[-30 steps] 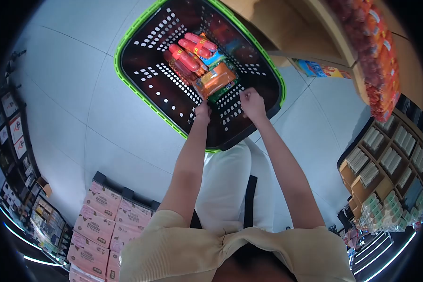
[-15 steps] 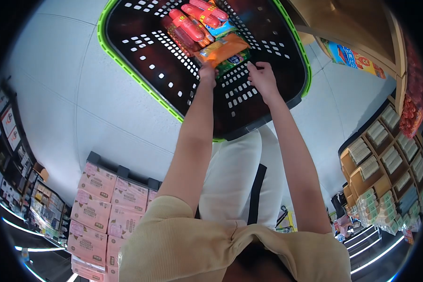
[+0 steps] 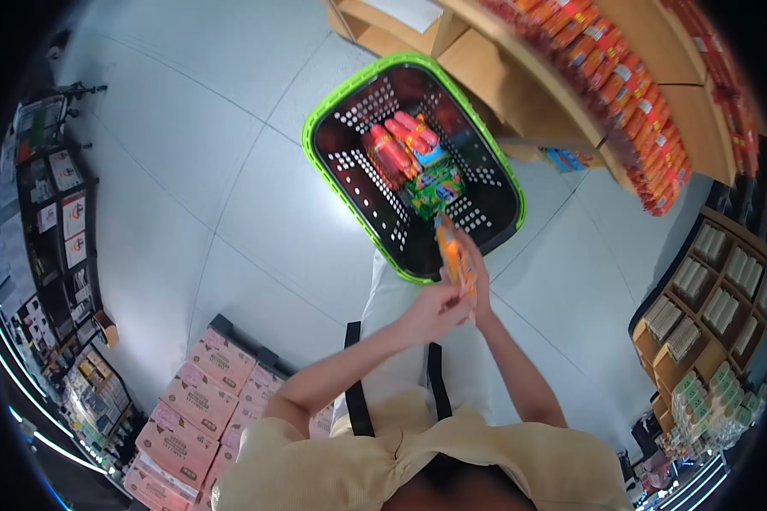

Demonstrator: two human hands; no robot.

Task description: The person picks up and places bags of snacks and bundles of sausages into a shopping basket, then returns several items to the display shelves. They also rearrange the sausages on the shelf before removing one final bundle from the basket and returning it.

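Note:
An orange snack packet (image 3: 453, 255) is held up between my two hands, seen nearly edge-on above the near end of the basket. My left hand (image 3: 435, 313) grips its lower end with curled fingers. Along the packet's right side lies my right hand (image 3: 479, 277), its fingers closed against it. Beyond them is a black basket (image 3: 358, 209) with a lime-green rim. Inside it, red-wrapped sausages (image 3: 392, 152) lie beside a green packet (image 3: 436, 189); a blue packet (image 3: 435, 159) shows partly underneath the sausages.
A wooden shelf unit (image 3: 520, 85) stands close on the right of the basket, with rows of red and orange packets (image 3: 609, 81). Stacked pink packages (image 3: 196, 400) are at lower left. Another shelf (image 3: 699, 298) with boxed goods stands at right. Grey tiled floor (image 3: 230, 170) surrounds the basket.
The orange packet has come up out of the basket toward my body, uncovering the green packet. My right hand now holds it too. The view has risen, so the basket looks smaller.

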